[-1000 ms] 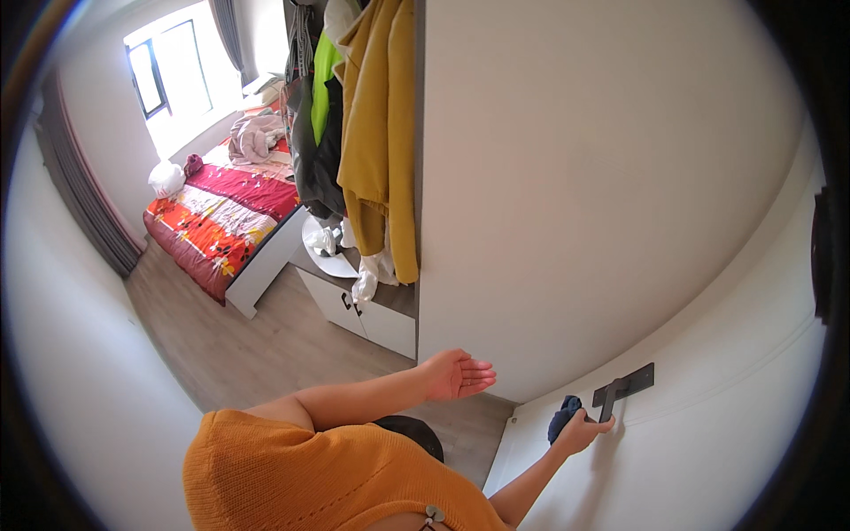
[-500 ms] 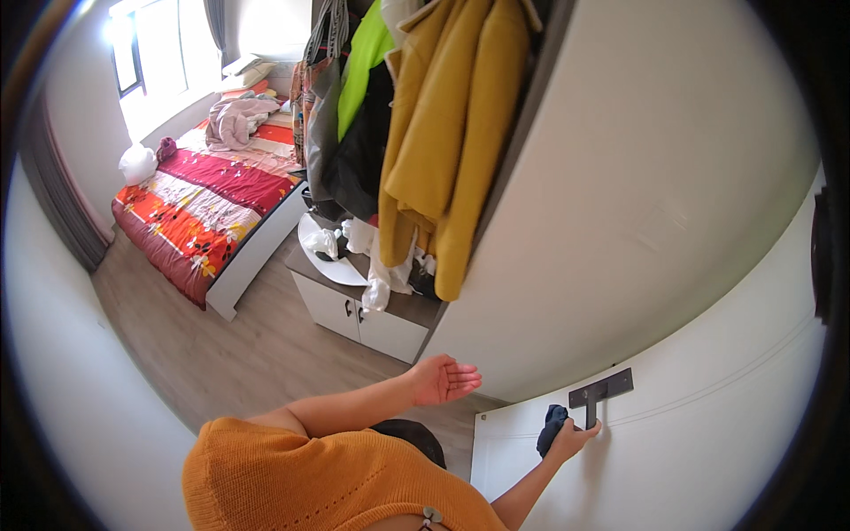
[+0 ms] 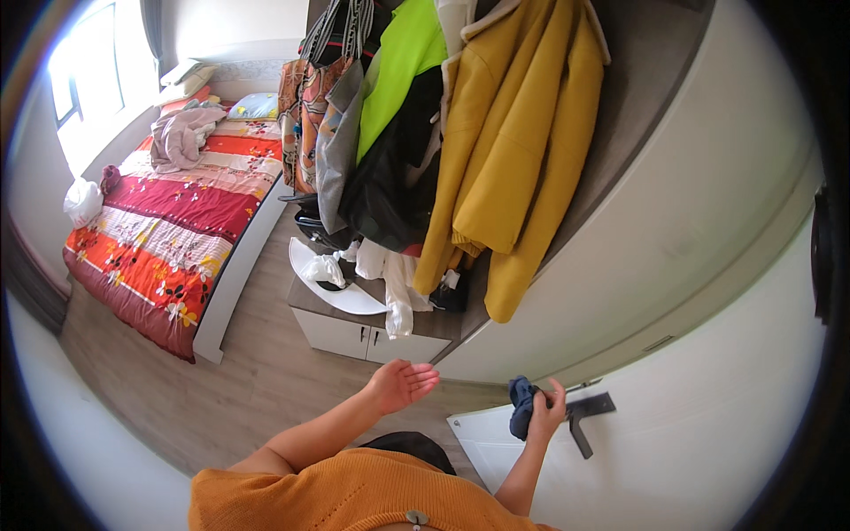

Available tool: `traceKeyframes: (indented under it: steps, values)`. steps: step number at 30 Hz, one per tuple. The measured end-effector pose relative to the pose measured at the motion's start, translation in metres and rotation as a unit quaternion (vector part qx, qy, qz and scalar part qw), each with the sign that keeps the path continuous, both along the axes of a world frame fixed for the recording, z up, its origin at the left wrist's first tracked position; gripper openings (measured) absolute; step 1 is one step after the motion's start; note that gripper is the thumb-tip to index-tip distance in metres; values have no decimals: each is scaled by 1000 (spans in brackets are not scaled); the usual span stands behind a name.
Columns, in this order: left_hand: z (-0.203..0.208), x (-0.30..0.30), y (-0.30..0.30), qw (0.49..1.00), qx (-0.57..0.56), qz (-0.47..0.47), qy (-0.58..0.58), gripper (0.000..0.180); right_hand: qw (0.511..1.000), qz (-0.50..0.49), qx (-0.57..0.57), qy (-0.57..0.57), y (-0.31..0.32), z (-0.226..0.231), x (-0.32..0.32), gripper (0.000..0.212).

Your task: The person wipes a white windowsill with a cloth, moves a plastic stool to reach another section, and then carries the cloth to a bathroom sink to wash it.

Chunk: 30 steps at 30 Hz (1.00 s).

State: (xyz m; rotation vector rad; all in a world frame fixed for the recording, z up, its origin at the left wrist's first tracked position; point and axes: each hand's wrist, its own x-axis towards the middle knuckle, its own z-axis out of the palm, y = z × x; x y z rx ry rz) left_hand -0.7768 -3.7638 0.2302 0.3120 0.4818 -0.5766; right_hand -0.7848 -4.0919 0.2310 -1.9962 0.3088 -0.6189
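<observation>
My right hand [image 3: 547, 412] is closed round a crumpled dark blue cloth [image 3: 522, 407], one finger raised away from it. Just beside that hand is the dark door handle [image 3: 581, 425] on the white door [image 3: 655, 451]. My left hand [image 3: 405, 387] is empty, palm turned up and fingers stretched out. It hovers in front of the low cabinet [image 3: 372, 343], apart from it.
Above the cabinet hang a mustard-yellow coat [image 3: 518, 150], a bright green garment [image 3: 403, 66] and bags [image 3: 314, 115]. A curved white board [image 3: 359, 299] and white plastic bags [image 3: 398, 301] lie on the cabinet top. At left stands a bed [image 3: 177, 230] with a red patterned cover.
My right hand has come off the door handle and is now left of it, still with the cloth. My view has moved closer to the wardrobe, and my left hand stays outstretched.
</observation>
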Motion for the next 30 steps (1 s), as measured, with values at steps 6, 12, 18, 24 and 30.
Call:
traceKeyframes:
  steps: [6, 12, 18, 24, 30]
  values:
    - [1, 32, 31, 999, -20, 37, -6, 40, 956, 249, 118, 97, 81, 40, 67, 10]
    - [16, 68, 57, 999, 5, 41, -23, 45, 905, 352, 210, 114, 128, 58, 128, 8]
    - [9, 108, 53, 999, -9, -23, -34, 42, 908, 341, 221, 99, 101, 65, 136, 12]
    - [10, 137, 24, 985, 10, -171, -31, 36, 873, 260, 410, 47, 58, 96, 69, 17]
    - [-6, 146, -15, 947, -51, -315, -18, 35, 894, 131, 422, -77, 27, 75, -16, 38]
